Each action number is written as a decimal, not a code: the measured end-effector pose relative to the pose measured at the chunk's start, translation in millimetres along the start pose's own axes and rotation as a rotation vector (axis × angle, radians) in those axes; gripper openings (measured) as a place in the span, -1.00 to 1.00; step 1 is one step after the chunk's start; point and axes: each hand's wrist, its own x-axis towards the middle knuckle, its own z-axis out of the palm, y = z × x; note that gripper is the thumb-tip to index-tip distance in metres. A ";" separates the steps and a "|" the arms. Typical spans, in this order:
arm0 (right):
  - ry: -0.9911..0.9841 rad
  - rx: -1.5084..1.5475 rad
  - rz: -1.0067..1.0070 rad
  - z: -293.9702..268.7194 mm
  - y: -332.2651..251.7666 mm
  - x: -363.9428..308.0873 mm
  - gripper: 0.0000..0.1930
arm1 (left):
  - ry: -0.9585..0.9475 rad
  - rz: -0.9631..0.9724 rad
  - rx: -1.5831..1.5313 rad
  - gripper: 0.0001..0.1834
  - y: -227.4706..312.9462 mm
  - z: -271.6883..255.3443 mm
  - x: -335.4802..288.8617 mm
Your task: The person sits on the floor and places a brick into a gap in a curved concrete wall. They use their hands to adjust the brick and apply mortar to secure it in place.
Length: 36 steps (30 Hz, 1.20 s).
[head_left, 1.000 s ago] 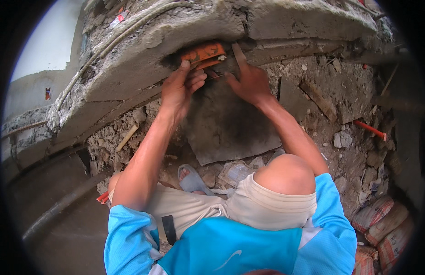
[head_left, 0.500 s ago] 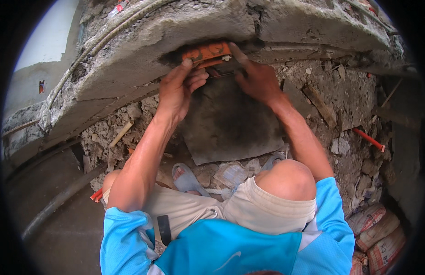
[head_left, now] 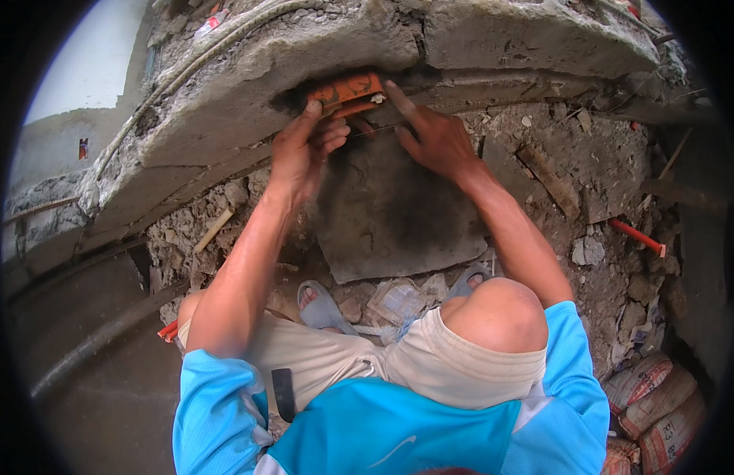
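Note:
An orange plastic box, which looks like an electrical outlet box (head_left: 347,89), sits in a dark recess in the concrete edge ahead of me. Grey mortar smears its face. My left hand (head_left: 304,150) grips its left end, thumb on the face and the other fingers curled underneath. At the right end, the stretched index finger of my right hand (head_left: 434,138) reaches the corner, its thumb spread apart below. Whether that fingertip presses on the box I cannot tell. A thin line, maybe a wire, runs between the hands under the box.
Below the box stands a grey, dark-stained slab (head_left: 399,214) above my sandalled feet. Rubble surrounds it, with a wood strip (head_left: 549,180) and a red pipe (head_left: 638,237) on the right. Filled sacks (head_left: 660,408) lie at lower right. Rebar (head_left: 185,75) runs along the concrete at upper left.
The view has shifted slightly, so box and hands appear a little further left. My right index finger sits a little lower at the box's right corner. The left hand keeps its grip.

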 end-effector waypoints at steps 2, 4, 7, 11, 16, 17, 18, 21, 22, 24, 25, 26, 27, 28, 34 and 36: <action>-0.042 -0.043 0.046 10.5 0.1 -0.5 -0.01 | -0.004 0.005 0.004 -0.28 -2.0 -3.8 0.5; -0.141 -0.112 0.139 13.5 -3.6 -1.4 -0.01 | -0.004 0.009 -0.003 -0.28 -6.0 -2.9 -0.3; -0.105 -0.095 0.110 12.5 -1.3 -3.3 -0.01 | -0.019 0.023 -0.007 -0.27 -6.1 -1.2 1.9; 0.012 -0.098 0.000 9.1 2.5 -1.3 -0.02 | -0.011 0.035 0.015 -0.28 -2.5 -0.8 1.2; 0.053 -0.170 -0.008 1.3 11.8 0.1 -0.03 | -0.011 0.008 0.023 -0.27 -1.3 -5.2 5.8; 0.042 -0.190 -0.023 3.5 12.4 2.7 -0.03 | -0.002 0.006 0.028 -0.27 -0.4 -7.9 4.3; 0.031 -0.217 -0.030 8.8 16.5 2.7 -0.03 | -0.002 -0.002 0.034 -0.27 -0.9 -8.3 3.1; 0.070 -0.221 -0.054 26.2 24.9 1.0 -0.04 | -0.027 -0.007 0.018 -0.28 -4.4 -7.6 6.6; 0.095 -0.207 -0.063 33.0 24.9 -0.7 -0.04 | -0.035 -0.007 0.007 -0.28 -6.7 -8.5 6.7; 0.069 -0.232 -0.024 45.3 19.9 -0.7 -0.09 | -0.040 -0.010 0.004 -0.29 -9.7 -9.8 6.5; 0.058 -0.248 -0.006 48.2 17.0 -0.2 -0.11 | -0.045 -0.009 0.002 -0.29 -10.6 -9.9 6.1; 0.024 -0.220 0.045 49.4 14.7 -1.4 -0.10 | -0.048 -0.009 0.004 -0.29 -12.1 -9.1 6.4; -0.003 -0.190 0.084 47.8 8.3 3.1 -0.08 | -0.045 0.004 0.009 -0.29 -10.2 -11.2 7.2; -0.029 -0.160 0.122 44.5 2.7 5.9 -0.07 | -0.044 0.017 0.014 -0.30 -8.9 -13.0 7.8; 0.435 0.510 0.418 16.4 -5.9 -1.0 -0.61 | -0.021 0.000 0.001 -0.28 -4.5 -6.9 5.3; 0.376 0.789 0.616 16.7 -9.3 8.1 -0.55 | -0.020 0.002 0.003 -0.29 -3.9 -2.8 5.5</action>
